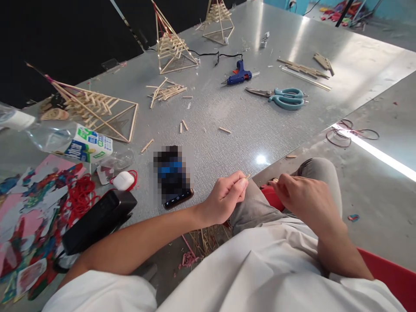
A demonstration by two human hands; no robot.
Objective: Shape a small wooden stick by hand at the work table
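Note:
Near the table's front edge, my left hand [230, 195] is closed in a pinch, and the tip of a small wooden stick [248, 177] pokes out past the thumb. My right hand [300, 197] is curled over my lap, apart from the left. Its fingertips are turned away, so whatever they hold, if anything, is hidden. Left of my left hand lies a phone [177, 199] with a blurred screen. A few short wooden sticks [225, 130] lie loose on the grey table [208, 156], with a larger pile of sticks [167, 92] farther back.
Pyramid-shaped stick frames [172, 47] stand along the back. A blue glue gun [239, 74] with a black cord and teal-handled scissors [287, 98] lie mid-table. At left are a plastic bottle [58, 136], a white earbud case [123, 180], red string [81, 195] and a black device [97, 216].

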